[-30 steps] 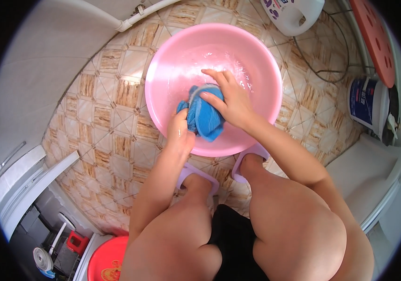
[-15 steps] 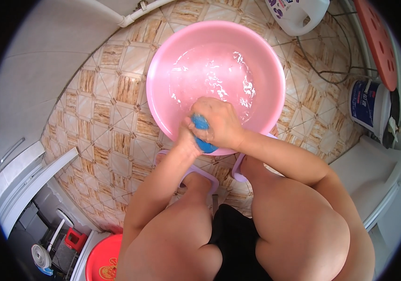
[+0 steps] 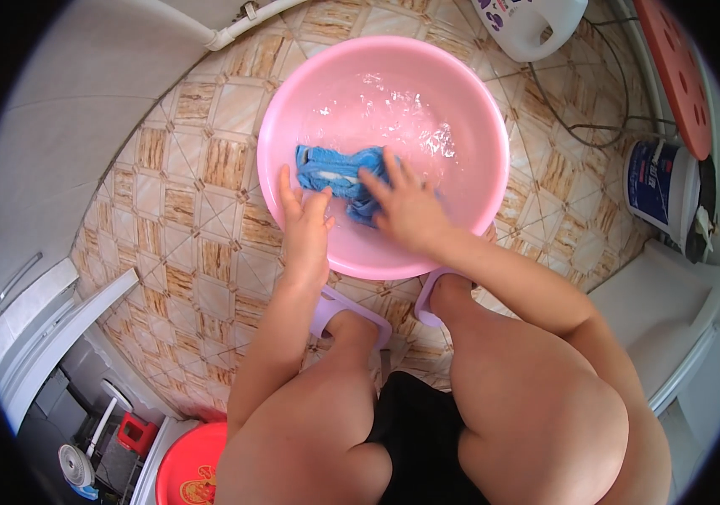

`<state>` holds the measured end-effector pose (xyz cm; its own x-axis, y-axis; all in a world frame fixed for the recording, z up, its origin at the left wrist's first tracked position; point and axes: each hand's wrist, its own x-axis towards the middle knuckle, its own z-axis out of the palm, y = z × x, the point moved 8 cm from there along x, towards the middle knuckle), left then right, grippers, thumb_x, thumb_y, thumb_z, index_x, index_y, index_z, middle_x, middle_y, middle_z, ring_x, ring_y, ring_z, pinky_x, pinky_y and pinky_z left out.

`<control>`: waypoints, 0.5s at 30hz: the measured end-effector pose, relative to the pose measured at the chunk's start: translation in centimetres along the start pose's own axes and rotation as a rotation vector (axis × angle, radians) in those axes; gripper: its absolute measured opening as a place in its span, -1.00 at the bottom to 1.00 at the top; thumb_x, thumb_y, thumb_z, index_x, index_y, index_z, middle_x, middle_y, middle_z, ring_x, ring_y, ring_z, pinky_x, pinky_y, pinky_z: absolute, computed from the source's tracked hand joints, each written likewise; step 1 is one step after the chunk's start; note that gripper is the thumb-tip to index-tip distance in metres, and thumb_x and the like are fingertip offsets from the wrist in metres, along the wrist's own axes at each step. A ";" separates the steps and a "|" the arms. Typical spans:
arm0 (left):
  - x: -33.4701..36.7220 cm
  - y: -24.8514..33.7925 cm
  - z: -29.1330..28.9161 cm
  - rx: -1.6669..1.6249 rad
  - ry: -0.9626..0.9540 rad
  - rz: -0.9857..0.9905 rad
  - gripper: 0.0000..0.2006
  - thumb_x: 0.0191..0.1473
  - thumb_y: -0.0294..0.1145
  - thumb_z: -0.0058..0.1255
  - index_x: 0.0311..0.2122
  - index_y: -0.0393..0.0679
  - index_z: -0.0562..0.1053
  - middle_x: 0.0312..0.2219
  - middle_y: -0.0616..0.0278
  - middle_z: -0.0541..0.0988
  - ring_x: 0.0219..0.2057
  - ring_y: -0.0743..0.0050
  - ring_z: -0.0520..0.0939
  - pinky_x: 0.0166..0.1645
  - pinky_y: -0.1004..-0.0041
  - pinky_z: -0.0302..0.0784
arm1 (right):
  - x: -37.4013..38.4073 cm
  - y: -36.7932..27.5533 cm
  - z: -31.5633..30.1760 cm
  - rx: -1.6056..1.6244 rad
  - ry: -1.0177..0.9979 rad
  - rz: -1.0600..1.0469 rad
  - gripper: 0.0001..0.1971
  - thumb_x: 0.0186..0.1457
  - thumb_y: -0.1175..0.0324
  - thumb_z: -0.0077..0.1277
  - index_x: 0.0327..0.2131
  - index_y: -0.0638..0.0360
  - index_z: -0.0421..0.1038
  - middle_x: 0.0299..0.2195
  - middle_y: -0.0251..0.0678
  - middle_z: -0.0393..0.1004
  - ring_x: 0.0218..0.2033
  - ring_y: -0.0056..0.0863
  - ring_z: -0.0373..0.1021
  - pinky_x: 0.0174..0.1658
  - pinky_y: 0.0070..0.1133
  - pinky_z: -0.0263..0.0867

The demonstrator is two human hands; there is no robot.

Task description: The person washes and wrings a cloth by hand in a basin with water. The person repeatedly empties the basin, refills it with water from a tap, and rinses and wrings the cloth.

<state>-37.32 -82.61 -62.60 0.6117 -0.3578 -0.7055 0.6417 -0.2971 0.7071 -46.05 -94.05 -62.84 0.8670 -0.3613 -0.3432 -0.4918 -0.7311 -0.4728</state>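
A crumpled blue cloth (image 3: pixel 326 166) with a pale stripe lies spread in the water of a pink basin (image 3: pixel 478 109). My left hand (image 3: pixel 304 223) is at the basin's near left, fingers apart, its fingertips beside the cloth's lower left edge; whether they touch it I cannot tell. My right hand (image 3: pixel 410 206) is over the right part of the cloth with fingers spread, partly covering it. Neither hand grips the cloth. The water is clear and rippled.
A white jug (image 3: pixel 528 29), a thin hose (image 3: pixel 562 126) and a blue-and-white bucket (image 3: pixel 663 185) stand or lie to the right. A red basin (image 3: pixel 187 459) is at the lower left. My feet in purple slippers (image 3: pixel 339 316) are close to the pink basin.
Half a second ago both hands were squeezing the balled-up blue cloth at the basin's near rim. Now it lies loosened in the water, and the hands have come apart and opened.
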 end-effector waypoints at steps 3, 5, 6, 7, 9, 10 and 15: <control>0.4 -1.6 0.4 0.006 -0.022 -0.064 -0.33 0.07 -0.24 -0.16 0.24 0.13 -0.15 0.11 0.14 0.09 0.17 0.09 0.05 0.05 -0.13 0.12 | -0.3 -0.4 5.1 -0.267 -0.235 -0.090 -0.34 0.02 0.19 -0.09 0.21 -0.11 -0.06 0.28 -0.26 -0.43 0.24 0.11 -0.38 0.01 0.19 -0.11; 0.3 -2.9 0.1 -0.031 -0.020 -0.144 -0.32 0.06 -0.21 -0.15 0.24 0.15 -0.16 0.12 0.13 0.08 0.18 0.03 0.02 0.05 -0.19 0.06 | 0.9 -0.7 5.7 -0.480 -0.193 -0.226 -0.34 0.01 0.12 -0.08 0.20 -0.09 -0.02 0.28 -0.28 -0.37 0.24 0.11 -0.33 0.01 0.16 -0.08; 0.1 -3.7 0.1 -0.100 -0.021 -0.212 -0.29 0.04 -0.14 -0.13 0.24 0.13 -0.17 0.14 0.11 0.04 0.19 -0.01 -0.02 0.05 -0.23 0.04 | 1.3 -0.8 4.7 -0.406 -0.139 -0.277 -0.39 -0.04 0.34 -0.06 0.16 -0.04 0.07 0.26 -0.27 -0.26 0.22 0.03 -0.20 0.09 0.00 -0.03; 0.0 -4.5 0.1 -0.169 -0.022 -0.281 -0.25 0.02 -0.08 -0.11 0.24 0.12 -0.19 0.16 0.09 -0.01 0.20 -0.04 -0.06 0.04 -0.28 0.02 | 1.8 0.3 4.3 -0.401 -0.138 -0.278 -0.39 -0.04 0.34 -0.06 0.16 -0.04 0.07 0.26 -0.27 -0.26 0.22 0.03 -0.20 0.09 0.00 -0.03; 0.4 -6.4 0.1 -0.248 -0.055 -0.392 -0.21 -0.01 0.00 -0.09 0.24 0.11 -0.20 0.18 0.08 -0.06 0.20 -0.07 -0.06 0.05 -0.31 -0.01 | 2.5 1.2 1.0 0.101 -0.004 -0.330 -0.39 -0.17 0.60 -0.11 0.07 0.04 0.17 0.20 -0.12 -0.08 0.12 -0.02 0.06 0.08 -0.23 0.12; 0.3 -7.5 0.4 -0.329 -0.088 -0.507 -0.17 -0.03 0.08 -0.08 0.24 0.11 -0.20 0.19 0.06 -0.11 0.20 -0.10 -0.06 0.05 -0.34 -0.05 | 2.5 3.0 -0.3 0.212 0.194 -0.040 -0.48 -0.21 0.68 -0.15 -0.06 0.15 0.25 0.00 0.02 0.22 -0.09 -0.03 0.31 -0.11 -0.36 0.29; -0.1 -6.4 3.2 -0.548 -0.214 -0.638 -0.14 -0.09 0.19 -0.04 0.22 0.05 -0.13 0.19 0.01 -0.12 0.17 -0.15 0.02 0.04 -0.39 -0.05 | 2.0 2.4 -0.2 0.757 0.118 0.128 -0.48 -0.23 0.74 -0.29 -0.08 0.21 0.26 -0.41 -0.04 0.43 -0.33 -0.14 0.42 -0.22 -0.40 0.30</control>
<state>-42.97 -83.46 -66.94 -0.0054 -0.4432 -0.8964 0.9986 -0.0493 0.0184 -45.44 -96.65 -64.47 0.7816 -0.5067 -0.3637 -0.4725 -0.1004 -0.8756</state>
